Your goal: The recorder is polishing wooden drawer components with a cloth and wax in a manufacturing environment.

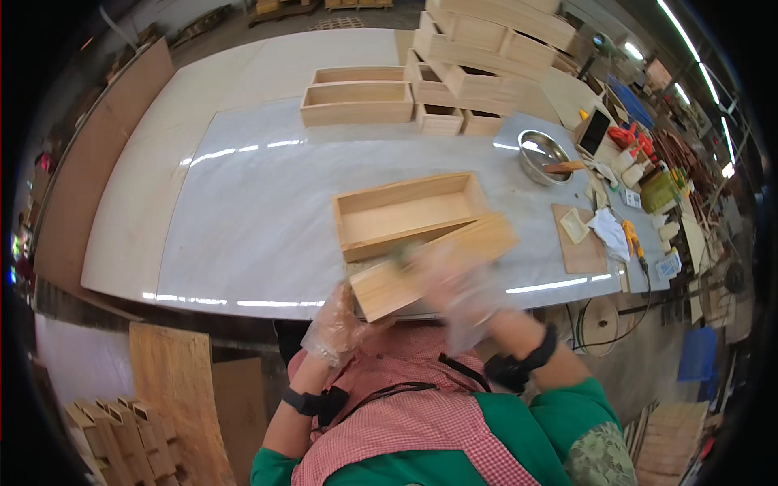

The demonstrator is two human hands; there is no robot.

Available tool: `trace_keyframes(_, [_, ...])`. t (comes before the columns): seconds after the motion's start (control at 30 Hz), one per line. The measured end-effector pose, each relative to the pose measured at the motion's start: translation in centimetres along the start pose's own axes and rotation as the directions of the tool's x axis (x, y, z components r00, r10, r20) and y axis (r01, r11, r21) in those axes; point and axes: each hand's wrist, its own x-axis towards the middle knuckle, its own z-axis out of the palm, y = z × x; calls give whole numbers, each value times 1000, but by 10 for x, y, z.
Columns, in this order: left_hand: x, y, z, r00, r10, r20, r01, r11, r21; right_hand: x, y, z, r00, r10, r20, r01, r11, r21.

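Observation:
A pale wooden box (488, 237) lies at a slant on the near edge of the table, one long flat side facing up. Its left end is gripped by my left hand (334, 326), which wears a clear plastic glove. My right hand (460, 287), gloved the same way and smeared by motion, is over the upturned side. Under its fingertips shows a small dark-green pad (405, 253), blurred, pressed to the wood. Just beyond, another open-topped wooden box (397, 217) rests upright on the table.
Several wooden boxes (356, 105) stand stacked at the back. To the right are a metal bowl (531, 166) with a brown brush-like tool, a phone (595, 131), a white cloth (608, 232), bottles and a yellow tool (634, 243). A wooden board (105, 154) walls the left side.

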Motion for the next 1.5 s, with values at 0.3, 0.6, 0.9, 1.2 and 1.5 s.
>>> trace_keyframes(0.3, [6,18,-12,978,-209,11,191,870,-455,33,-65,4,999,-30,18,24,956,294])
trace_keyframes(0.6, [8,32,-14,975,-220,-45,198,938,-284,14,5,-7,993,65,-94,-29,939,343])
trace_keyframes(0.9, [4,36,-21,978,-204,-32,184,929,-321,-30,11,-17,965,262,14,-257,935,245])
trace_keyframes(1.2, [7,5,-1,983,-183,25,167,827,-537,-15,-51,-3,996,-45,-76,59,981,187])
trace_keyframes(1.5, [7,30,-6,972,-194,-132,130,914,-385,-55,35,-5,917,271,-294,-213,953,215])
